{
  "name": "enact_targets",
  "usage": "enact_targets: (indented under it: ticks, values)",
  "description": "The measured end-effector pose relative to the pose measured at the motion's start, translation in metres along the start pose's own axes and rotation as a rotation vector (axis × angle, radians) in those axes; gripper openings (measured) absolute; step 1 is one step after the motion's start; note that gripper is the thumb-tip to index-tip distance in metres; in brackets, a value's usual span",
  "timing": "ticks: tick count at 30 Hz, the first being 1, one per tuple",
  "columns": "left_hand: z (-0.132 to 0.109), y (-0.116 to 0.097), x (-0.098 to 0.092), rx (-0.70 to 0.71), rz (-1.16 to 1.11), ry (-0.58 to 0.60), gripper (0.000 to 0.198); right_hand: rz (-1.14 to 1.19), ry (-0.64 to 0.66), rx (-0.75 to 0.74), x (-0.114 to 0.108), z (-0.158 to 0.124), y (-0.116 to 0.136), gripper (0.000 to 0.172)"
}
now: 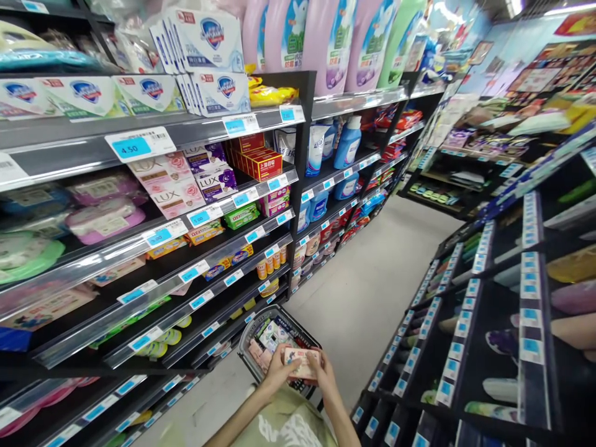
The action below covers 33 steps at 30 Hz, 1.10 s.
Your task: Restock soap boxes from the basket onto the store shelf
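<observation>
Low in the middle of the view, my left hand (275, 371) and my right hand (325, 370) both grip a small pinkish soap box (302, 362) with red print. The left fingers wrap its left end, the right fingers its right end. I hold it just above a dark shopping basket (246, 338) on the floor, which contains several small packaged boxes. My forearms come up from the bottom edge over a light green garment.
Dark shelves (153, 133) on the left carry boxed soaps, wet wipes and detergent bottles behind blue price tags. A second rack (484, 292) with slippers stands on the right. A pale floor aisle (372, 279) runs between them toward more shelving at the back.
</observation>
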<state>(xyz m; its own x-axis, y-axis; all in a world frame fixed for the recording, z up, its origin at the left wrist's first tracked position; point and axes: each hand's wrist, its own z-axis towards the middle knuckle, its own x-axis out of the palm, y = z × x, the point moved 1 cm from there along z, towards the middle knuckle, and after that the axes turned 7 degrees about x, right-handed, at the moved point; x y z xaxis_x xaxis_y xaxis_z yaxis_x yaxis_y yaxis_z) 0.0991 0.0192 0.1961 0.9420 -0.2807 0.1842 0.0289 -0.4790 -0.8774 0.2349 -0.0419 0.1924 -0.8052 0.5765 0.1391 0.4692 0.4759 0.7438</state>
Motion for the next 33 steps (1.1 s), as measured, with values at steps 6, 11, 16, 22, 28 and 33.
enact_targets:
  ticks: [6, 11, 16, 22, 28, 33]
  values:
    - [-0.002, -0.005, 0.001, 0.029, -0.022, 0.029, 0.074, -0.016, 0.002, 0.021, -0.001, -0.002, 0.000, 0.080]
    - [-0.003, -0.010, -0.001, 0.052, -0.003, 0.017, 0.074, -0.014, 0.030, 0.000, 0.000, -0.004, 0.001, 0.078]
    - [-0.004, -0.012, -0.002, 0.081, -0.018, -0.004, 0.068, -0.011, 0.013, 0.005, 0.003, -0.004, 0.002, 0.078]
    - [-0.001, -0.004, -0.005, 0.086, 0.023, -0.008, 0.068, -0.021, 0.016, -0.021, 0.003, -0.003, 0.002, 0.077]
    - [0.004, -0.011, -0.004, 0.183, 0.059, 0.021, 0.066, 0.052, -0.050, -0.091, 0.007, -0.014, 0.018, 0.064]
    - [0.007, -0.020, 0.001, 0.203, 0.071, 0.065, 0.061, 0.140, -0.107, -0.124, 0.007, -0.017, 0.025, 0.063]
